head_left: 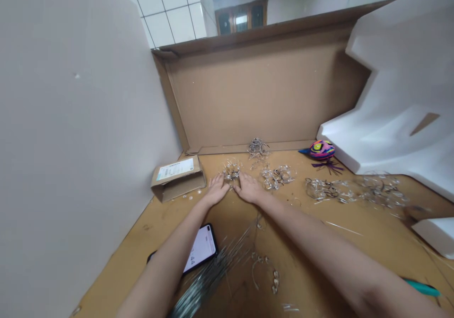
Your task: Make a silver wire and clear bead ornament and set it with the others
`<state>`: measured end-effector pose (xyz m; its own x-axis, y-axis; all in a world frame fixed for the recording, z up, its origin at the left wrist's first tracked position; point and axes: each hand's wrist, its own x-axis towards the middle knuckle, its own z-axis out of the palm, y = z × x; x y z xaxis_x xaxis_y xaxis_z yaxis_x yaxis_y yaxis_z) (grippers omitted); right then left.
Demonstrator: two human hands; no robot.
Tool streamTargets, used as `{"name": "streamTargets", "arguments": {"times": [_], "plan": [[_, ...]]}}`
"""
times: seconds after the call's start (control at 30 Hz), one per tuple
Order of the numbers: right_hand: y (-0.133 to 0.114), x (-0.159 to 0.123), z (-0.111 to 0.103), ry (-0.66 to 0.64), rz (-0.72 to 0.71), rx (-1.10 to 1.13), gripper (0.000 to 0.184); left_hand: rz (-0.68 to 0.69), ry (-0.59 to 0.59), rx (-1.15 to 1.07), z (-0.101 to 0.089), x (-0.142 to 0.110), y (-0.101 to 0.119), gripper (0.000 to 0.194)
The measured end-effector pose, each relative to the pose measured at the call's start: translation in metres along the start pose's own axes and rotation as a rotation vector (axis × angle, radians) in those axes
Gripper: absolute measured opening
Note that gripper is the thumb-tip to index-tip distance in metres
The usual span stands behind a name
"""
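Both my arms reach forward over a brown table point(369, 247). My left hand point(217, 190) and my right hand point(249, 188) lie side by side, fingers stretched towards a small cluster of clear beads on wire point(231, 170). The fingertips of both hands touch or pinch this cluster; the grip itself is too small to make out. A bundle of thin silver wires point(213, 273) lies under my forearms near the front.
More beaded wire clusters point(277, 176) point(257, 146) point(351, 189) lie to the right. A small cardboard box point(178, 177) sits left, a phone point(203, 249) near my left arm. A colourful toy point(321, 149), white foam blocks point(400, 110), a cardboard wall point(262, 91), a white board point(71, 143).
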<state>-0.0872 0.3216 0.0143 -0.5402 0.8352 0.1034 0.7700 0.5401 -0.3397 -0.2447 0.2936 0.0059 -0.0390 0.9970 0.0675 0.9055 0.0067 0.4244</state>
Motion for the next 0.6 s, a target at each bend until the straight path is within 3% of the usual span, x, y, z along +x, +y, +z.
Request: {"name": "streamTargets", "arguments": {"times": [0.23,0.4,0.6], "plan": [[-0.009,0.000,0.007,-0.029,-0.038,-0.057,0.071,0.083,-0.101,0.003,0.010,0.001,0.012,0.059],[-0.010,-0.001,0.007,-0.026,-0.029,-0.066,0.073,0.055,-0.023,0.002,0.004,-0.005,0.007,0.063],[-0.012,-0.015,0.005,-0.002,0.020,-0.055,0.080,0.033,0.052,-0.098,-0.007,-0.016,-0.015,0.067]]}}
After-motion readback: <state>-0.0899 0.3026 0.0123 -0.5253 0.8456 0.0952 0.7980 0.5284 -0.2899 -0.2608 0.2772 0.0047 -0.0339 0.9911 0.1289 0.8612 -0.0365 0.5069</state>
